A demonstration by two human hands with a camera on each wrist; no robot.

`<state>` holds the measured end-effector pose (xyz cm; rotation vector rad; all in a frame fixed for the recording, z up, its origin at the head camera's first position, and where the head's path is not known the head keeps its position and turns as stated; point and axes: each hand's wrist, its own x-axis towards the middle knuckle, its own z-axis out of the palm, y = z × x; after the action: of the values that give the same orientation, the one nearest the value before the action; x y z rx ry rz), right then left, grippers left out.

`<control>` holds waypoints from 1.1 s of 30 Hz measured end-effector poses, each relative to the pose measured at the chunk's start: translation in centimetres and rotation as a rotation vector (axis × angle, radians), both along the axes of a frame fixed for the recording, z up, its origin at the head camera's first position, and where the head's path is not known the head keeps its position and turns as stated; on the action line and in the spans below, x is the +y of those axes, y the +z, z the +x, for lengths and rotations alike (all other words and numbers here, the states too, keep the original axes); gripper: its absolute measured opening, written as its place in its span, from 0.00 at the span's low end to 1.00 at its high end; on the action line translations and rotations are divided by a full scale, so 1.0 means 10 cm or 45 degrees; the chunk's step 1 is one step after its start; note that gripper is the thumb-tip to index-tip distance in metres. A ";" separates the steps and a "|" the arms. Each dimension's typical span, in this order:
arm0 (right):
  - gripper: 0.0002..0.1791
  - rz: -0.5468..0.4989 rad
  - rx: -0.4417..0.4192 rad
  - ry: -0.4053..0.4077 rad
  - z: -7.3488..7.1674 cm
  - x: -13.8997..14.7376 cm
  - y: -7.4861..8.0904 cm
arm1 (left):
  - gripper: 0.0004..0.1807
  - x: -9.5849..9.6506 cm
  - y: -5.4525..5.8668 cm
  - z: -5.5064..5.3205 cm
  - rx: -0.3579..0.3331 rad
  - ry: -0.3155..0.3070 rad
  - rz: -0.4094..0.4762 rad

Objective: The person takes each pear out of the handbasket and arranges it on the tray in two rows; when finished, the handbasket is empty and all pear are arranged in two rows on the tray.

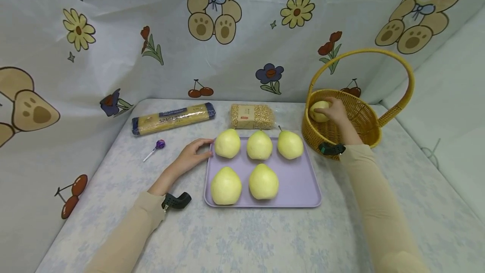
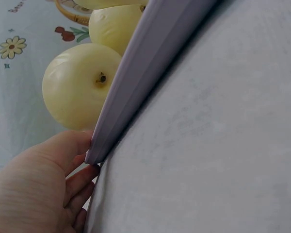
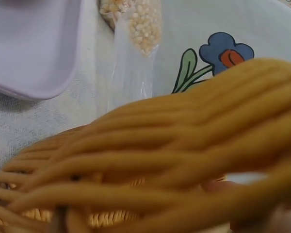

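In the basket's left part, my right hand (image 1: 336,111) grips a yellow pear (image 1: 318,111), fingers over its top and side. The yellow wicker basket (image 1: 356,136) has a tall arched handle; in the right wrist view its woven rim (image 3: 150,141) hides most of that hand. My left hand (image 1: 191,153) holds the left edge of a lilac tray (image 1: 293,186), thumb at the rim and fingers beside and below it in the left wrist view. On the tray stand several pears, among them a back-left pear (image 1: 227,143) close to my left fingertips and a front-left pear (image 1: 226,186).
Behind the tray lie a pack of spaghetti (image 1: 174,118) and a clear bag of corn kernels (image 1: 251,116). A purple lollipop (image 1: 160,144) is left of my left hand. A patterned cloth (image 1: 242,54) hangs at the back.
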<state>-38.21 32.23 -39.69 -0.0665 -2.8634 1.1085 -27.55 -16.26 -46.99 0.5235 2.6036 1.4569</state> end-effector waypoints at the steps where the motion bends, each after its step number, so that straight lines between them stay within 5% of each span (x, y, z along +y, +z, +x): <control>1: 0.39 0.019 0.005 0.012 0.00 0.00 -0.01 | 0.28 0.00 0.00 0.00 0.000 0.002 -0.007; 10: 0.42 0.042 0.002 0.079 0.03 -0.05 -0.03 | 0.27 0.03 0.07 0.04 -0.029 -0.006 0.005; 21: 0.43 0.071 0.041 0.057 0.01 -0.05 -0.04 | 0.28 0.00 0.00 0.01 0.006 -0.003 -0.004; 33: 0.44 -0.201 0.032 -0.058 0.26 -0.15 0.26 | 0.28 -0.01 -0.01 0.00 -0.001 0.009 -0.009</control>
<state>-35.59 30.69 -37.05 -0.1242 -2.7327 1.3147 -27.59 -16.33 -47.09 0.5137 2.6118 1.4497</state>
